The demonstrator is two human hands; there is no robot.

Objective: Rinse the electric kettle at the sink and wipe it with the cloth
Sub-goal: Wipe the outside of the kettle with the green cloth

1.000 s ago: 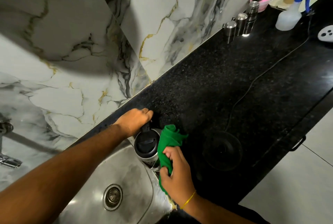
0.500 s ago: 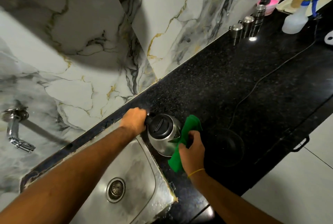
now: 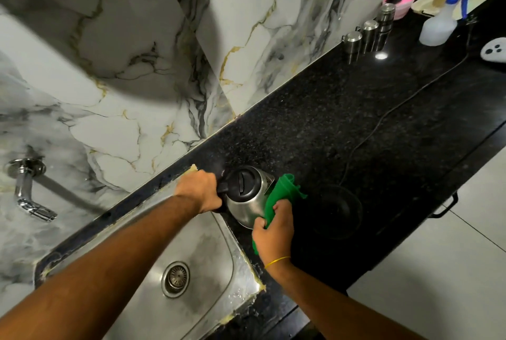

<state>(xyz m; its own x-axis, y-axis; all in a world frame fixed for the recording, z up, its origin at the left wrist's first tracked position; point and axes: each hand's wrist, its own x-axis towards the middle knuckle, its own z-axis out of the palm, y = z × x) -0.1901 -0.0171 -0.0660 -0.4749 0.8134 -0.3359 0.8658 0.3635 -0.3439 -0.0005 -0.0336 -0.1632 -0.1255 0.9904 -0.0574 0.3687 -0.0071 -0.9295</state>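
A steel electric kettle (image 3: 246, 204) with a black lid is held just right of the sink's far right corner, above the black counter. My left hand (image 3: 201, 193) grips its black handle on the left side. A green cloth (image 3: 282, 194) is pressed against the kettle's right side by my right hand (image 3: 272, 233), which holds the cloth's lower part. The steel sink (image 3: 208, 255) with its round drain lies below my left forearm. The tap (image 3: 26, 194) sticks out of the marble wall at the far left.
The kettle's round black base (image 3: 335, 212) sits on the counter (image 3: 356, 126) right of the cloth, its cord running to the far right. Three steel canisters (image 3: 369, 34), a spray bottle (image 3: 440, 26), a pink bowl and a tray stand at the far end.
The kettle has moved from over the sink to the right, above the counter edge, and now stands more upright. My right hand and the cloth went with it along its right side.
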